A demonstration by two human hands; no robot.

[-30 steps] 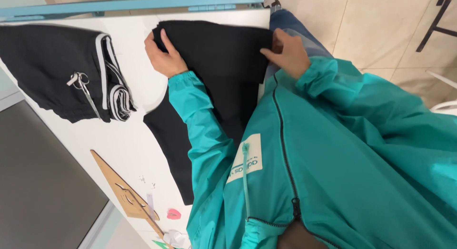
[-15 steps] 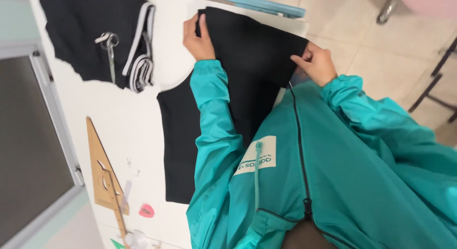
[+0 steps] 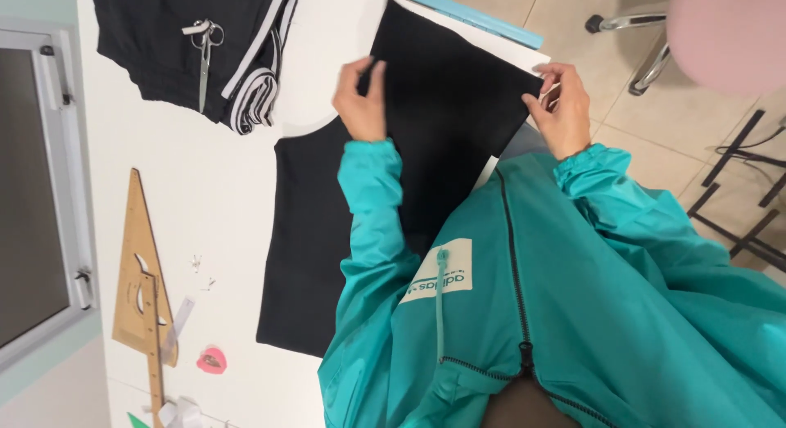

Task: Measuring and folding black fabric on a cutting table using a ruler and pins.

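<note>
on a white tabletop [image 3: 213, 190], seen from a head-worn camera looking down, a person in a teal zip-up jacket handles a large piece of black fabric [image 3: 426, 141]. the cloth lies flat across the middle of the tabletop, with its upper part folded over or lifted as a second layer that reaches the light blue table edge [image 3: 458, 10].

the left hand [image 3: 360, 96] has its grip pinched together on the left edge of that upper layer, thumb and fingers closed on the cloth. the right hand [image 3: 561, 104] has its grip clamped on the right corner of the same layer, out past the table edge and above the tiled floor. between the two hands the fabric looks taut.

at the far left corner lies a bundle of black garment with white stripes [image 3: 188, 51], with a pair of metal scissors [image 3: 203, 55] resting on top of it, well apart from the hands. nearer the person, at the left, lie a brown triangular ruler [image 3: 139, 272] and a small pink lump, perhaps chalk [image 3: 211, 361]. a pink stool [image 3: 720, 35] stands on the floor at the right.

in my judgement, the right corner hanging off the tabletop could drag the layer askew if either pinch loosens, so the edges would no longer line up with the layer beneath; uneven pull between the hands could also crease it.
</note>
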